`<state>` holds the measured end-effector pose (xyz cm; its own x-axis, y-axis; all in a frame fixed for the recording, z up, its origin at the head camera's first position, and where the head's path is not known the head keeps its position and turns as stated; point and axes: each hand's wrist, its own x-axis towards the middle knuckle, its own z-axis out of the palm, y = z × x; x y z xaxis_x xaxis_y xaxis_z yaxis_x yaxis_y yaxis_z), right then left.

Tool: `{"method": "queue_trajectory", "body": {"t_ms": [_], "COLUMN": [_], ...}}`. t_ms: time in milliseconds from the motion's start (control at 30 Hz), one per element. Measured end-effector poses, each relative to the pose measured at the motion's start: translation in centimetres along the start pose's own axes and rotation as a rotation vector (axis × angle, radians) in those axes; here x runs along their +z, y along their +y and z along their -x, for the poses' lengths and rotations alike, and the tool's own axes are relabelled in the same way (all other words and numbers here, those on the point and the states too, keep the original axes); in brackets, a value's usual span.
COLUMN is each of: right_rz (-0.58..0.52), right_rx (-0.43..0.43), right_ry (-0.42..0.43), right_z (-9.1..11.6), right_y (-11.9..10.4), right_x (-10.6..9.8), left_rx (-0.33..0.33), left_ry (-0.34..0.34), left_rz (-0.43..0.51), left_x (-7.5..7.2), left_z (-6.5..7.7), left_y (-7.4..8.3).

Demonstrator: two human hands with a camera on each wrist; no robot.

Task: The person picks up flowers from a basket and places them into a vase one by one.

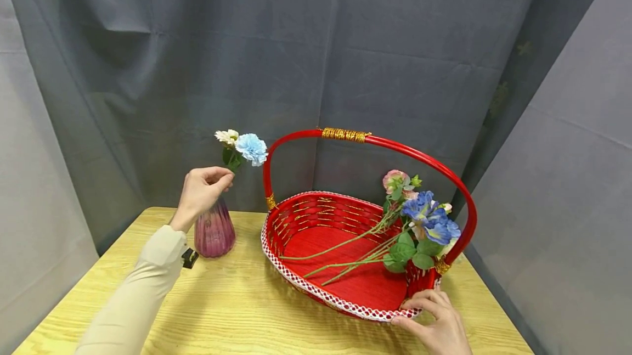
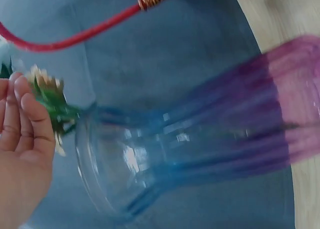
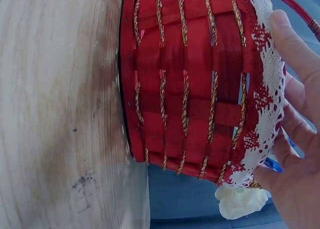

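Observation:
My left hand [image 1: 203, 193] pinches flower stems just above the mouth of a glass vase [image 1: 214, 229]. A light blue carnation-like flower [image 1: 252, 150] and a small white flower [image 1: 227, 136] rise above its fingertips. The vase [image 2: 225, 124] fades from clear blue at the neck to purple lower down, with a dark stem-like line inside it. Fingers of my right hand [image 1: 436, 319] hold the near right rim of a red woven basket [image 1: 316, 294], its white lace edge [image 3: 267, 79] between thumb and fingers. Behind my left hand, the stems' grip is partly hidden.
Inside the basket lie long-stemmed flowers, among them a blue-violet one [image 1: 434, 218] and a pink one [image 1: 395, 180], heads to the right. A tall red handle [image 1: 296, 135] arches over it. The wooden table [image 1: 232, 311] meets a grey curtain [image 1: 197, 69] behind.

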<state>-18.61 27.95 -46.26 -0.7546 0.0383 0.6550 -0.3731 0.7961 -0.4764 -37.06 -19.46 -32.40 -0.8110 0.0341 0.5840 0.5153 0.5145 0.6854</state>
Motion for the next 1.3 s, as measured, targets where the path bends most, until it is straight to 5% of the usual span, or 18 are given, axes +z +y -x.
{"method": "queue_trajectory", "body": {"t_ms": [400, 867, 1100, 1300], "right_rz": [0.002, 0.005, -0.021, -0.022], "right_rx": [-0.013, -0.019, -0.041, -0.012], "right_ry": [0.006, 0.007, 0.014, 0.006], "right_z": [-0.2, -0.2, -0.1, 0.0], "right_y": [0.0, 0.3, 0.4, 0.2], "right_x": [0.1, 0.0, 0.0, -0.2], "left_rx": [-0.033, 0.02, -0.104, -0.142], "left_ry": [-0.133, -0.189, -0.247, -0.267], "left_rz": [0.089, 0.039, 0.187, 0.227], "left_x": [3.5, 6.8, 8.3, 9.8], "left_z": [1.0, 0.9, 0.8, 0.6], "left_y": [1.6, 2.3, 2.9, 3.3]}}
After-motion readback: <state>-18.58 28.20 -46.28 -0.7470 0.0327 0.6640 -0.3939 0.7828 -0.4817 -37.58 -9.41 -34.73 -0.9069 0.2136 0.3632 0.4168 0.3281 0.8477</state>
